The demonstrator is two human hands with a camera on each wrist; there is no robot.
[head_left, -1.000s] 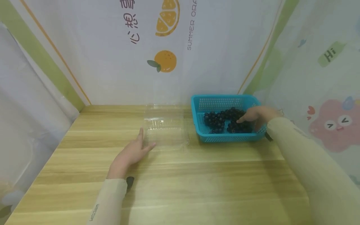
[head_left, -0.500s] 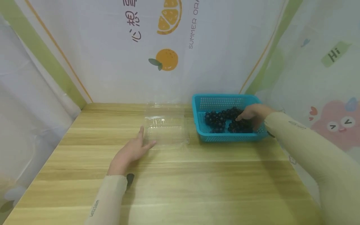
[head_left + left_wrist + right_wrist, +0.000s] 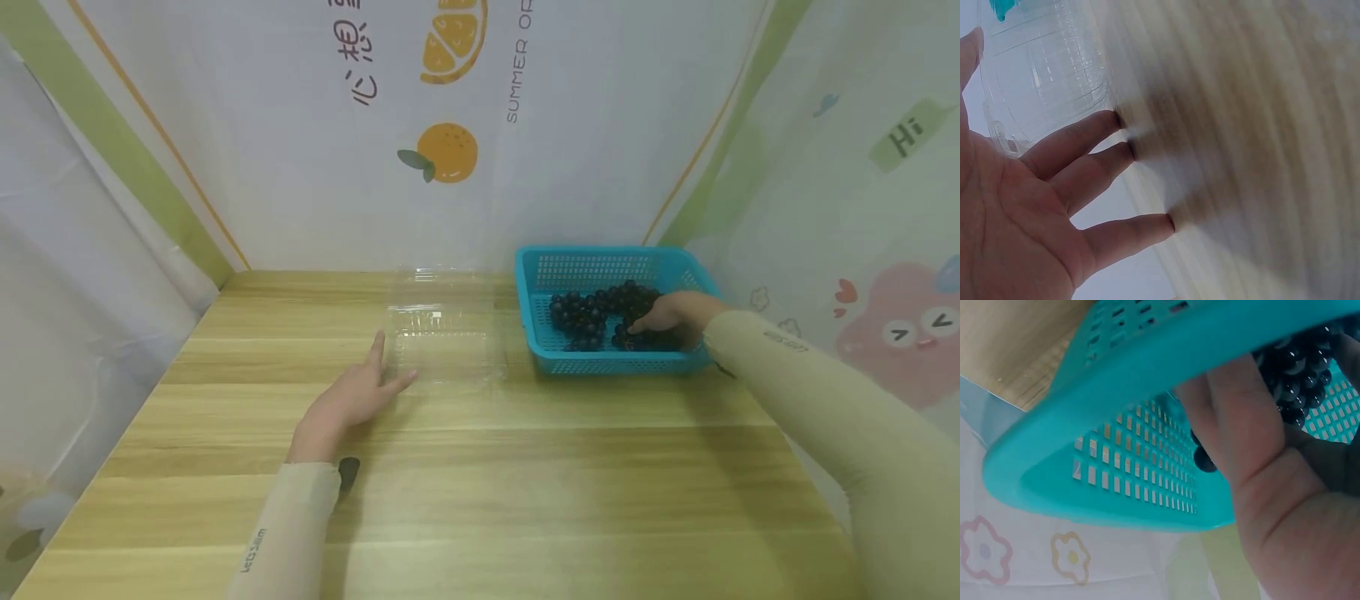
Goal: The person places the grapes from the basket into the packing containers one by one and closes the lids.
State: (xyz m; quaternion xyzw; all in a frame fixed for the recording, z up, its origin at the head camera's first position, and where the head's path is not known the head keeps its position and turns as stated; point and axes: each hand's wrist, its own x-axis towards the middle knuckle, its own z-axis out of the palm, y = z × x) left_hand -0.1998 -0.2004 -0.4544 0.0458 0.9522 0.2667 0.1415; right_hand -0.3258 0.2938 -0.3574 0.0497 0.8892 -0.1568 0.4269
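Dark grapes lie in bunches inside a blue plastic basket with perforated walls. My right hand reaches over the basket's right side. Its fingers and thumb curl round the right-hand bunch of grapes, as the right wrist view shows; the fingertips are hidden. A clear, see-through plastic box sits left of the basket. At its left side is my left hand, fingers spread and nearly straight. In the left wrist view, several fingertips touch the table beside the box, and nothing is held.
Everything stands on a wood-grain table. A white printed curtain hangs behind it, with another patterned curtain along the right. The basket sits close to both.
The right hand stays in the basket, shifting slightly over the right-hand grapes. My left hand holds its place by the clear box. The head view tilts a little.
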